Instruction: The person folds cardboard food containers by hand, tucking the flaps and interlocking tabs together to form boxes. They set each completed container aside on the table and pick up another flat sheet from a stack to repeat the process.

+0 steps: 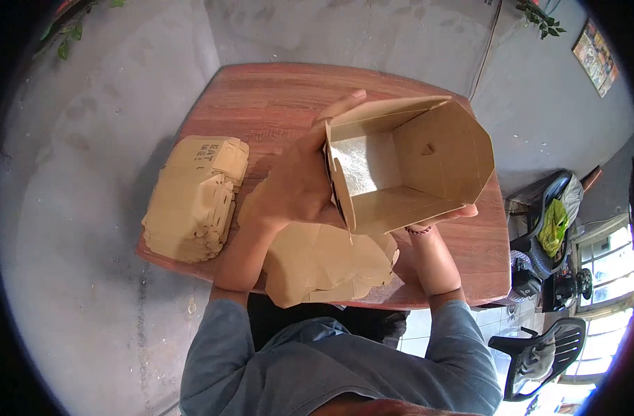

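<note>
A brown cardboard food box (435, 156) is held up above the table, its open top facing me so the shiny inner wall shows. My left hand (296, 173) grips the box's left side, with one fingertip showing over the far edge. Around the lower right edge my right hand (464, 212) holds the box; most of it is hidden behind the cardboard. Below my hands lie flat cardboard blanks (317, 263) near the table's front edge. To the left sits a stack of flattened boxes (189, 197) with printed dark letters on top.
The wooden table (261, 90) stands against grey walls (345, 35). At the right are a black chair (549, 350) with cloth on it and another seat holding a yellow-green bag (554, 227). Windows are at the far right.
</note>
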A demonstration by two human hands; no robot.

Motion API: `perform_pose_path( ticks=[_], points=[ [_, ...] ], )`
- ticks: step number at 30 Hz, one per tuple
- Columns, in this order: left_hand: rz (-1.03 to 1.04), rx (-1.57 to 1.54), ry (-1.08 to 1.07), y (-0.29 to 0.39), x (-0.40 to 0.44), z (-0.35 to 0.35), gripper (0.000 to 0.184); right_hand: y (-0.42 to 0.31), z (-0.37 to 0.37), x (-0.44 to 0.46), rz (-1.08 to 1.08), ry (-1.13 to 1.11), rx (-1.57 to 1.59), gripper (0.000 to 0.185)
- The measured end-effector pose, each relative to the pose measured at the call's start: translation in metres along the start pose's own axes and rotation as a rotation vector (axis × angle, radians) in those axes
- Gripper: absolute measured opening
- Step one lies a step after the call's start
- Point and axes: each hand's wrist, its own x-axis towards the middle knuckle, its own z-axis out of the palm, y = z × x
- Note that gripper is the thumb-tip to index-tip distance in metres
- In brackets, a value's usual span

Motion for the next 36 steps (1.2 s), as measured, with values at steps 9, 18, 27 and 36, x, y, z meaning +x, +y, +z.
perform_pose_path(
  ticks=[9, 18, 27, 36],
  points=[
    [-0.132, 0.157, -0.123, 0.012, 0.000, -0.004, 0.113, 0.001, 0.007, 0.002, 0.020, 0.052, -0.080, 0.099],
    [-0.019, 0.340, -0.158, 0.023, 0.003, -0.004, 0.136, -0.006, 0.007, 0.000, 0.037, 0.103, -0.159, 0.096],
    [0.097, 0.888, -0.178, 0.024, -0.013, 0.003, 0.131, -0.003, 0.013, 0.005, 0.059, 0.153, -0.238, 0.094],
    [0.163, 0.527, 0.097, 0.000, -0.015, 0.012, 0.135, -0.006, 0.018, 0.007, 0.073, 0.101, -0.233, 0.090]
  ],
)
